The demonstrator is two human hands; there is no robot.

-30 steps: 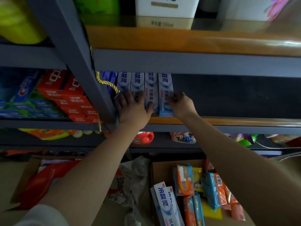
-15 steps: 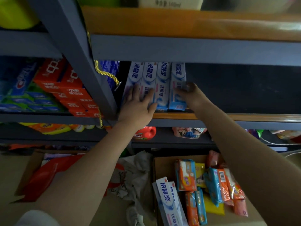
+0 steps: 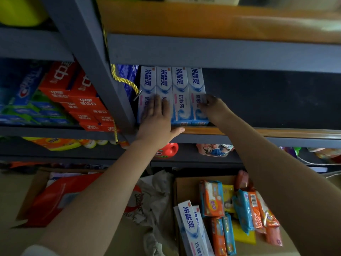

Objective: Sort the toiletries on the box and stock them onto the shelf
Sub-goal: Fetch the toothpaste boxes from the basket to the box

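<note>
Several white-and-blue toothpaste boxes [image 3: 181, 93] stand side by side at the left end of the wooden shelf board [image 3: 267, 132]. My left hand [image 3: 156, 120] lies flat against the fronts of the two left boxes, fingers straight. My right hand [image 3: 211, 105] curls its fingers round the right edge of the rightmost box. Below, an open cardboard box [image 3: 186, 187] holds more of the same toothpaste boxes [image 3: 191, 226] and several orange and blue wrapped packets [image 3: 212, 198].
A grey shelf post [image 3: 88, 52] with a yellow rope [image 3: 122, 79] stands just left of the row. Red toothpaste boxes [image 3: 81, 100] fill the neighbouring bay. The shelf to the right of my right hand is dark and bare. A red bag [image 3: 55, 198] and crumpled plastic lie on the floor.
My left hand's fingers have straightened and now lie flat on the left boxes. My right hand has shifted to the rightmost box's outer edge. The boxes stand closer together in an even row.
</note>
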